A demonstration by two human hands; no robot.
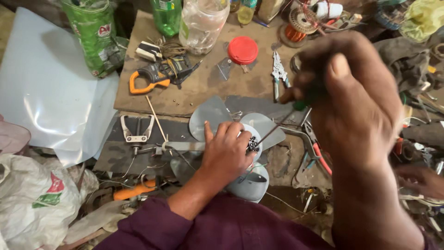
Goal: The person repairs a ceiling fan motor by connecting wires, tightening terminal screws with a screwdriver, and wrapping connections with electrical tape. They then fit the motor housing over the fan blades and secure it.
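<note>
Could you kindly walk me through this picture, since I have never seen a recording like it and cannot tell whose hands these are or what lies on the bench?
There is no machine here: a person works with two bare hands, and the one picture comes from a camera worn on their head, looking down. The left hand presses on a grey fan blade assembly at its hub. The right hand, close to the camera, grips a screwdriver whose tip meets the hub. On the cluttered bench lie an orange clamp meter, a red lid, pliers, a clear plastic jar, green plastic bottles and a metal puller. Someone else's hand shows at the right edge.
</note>
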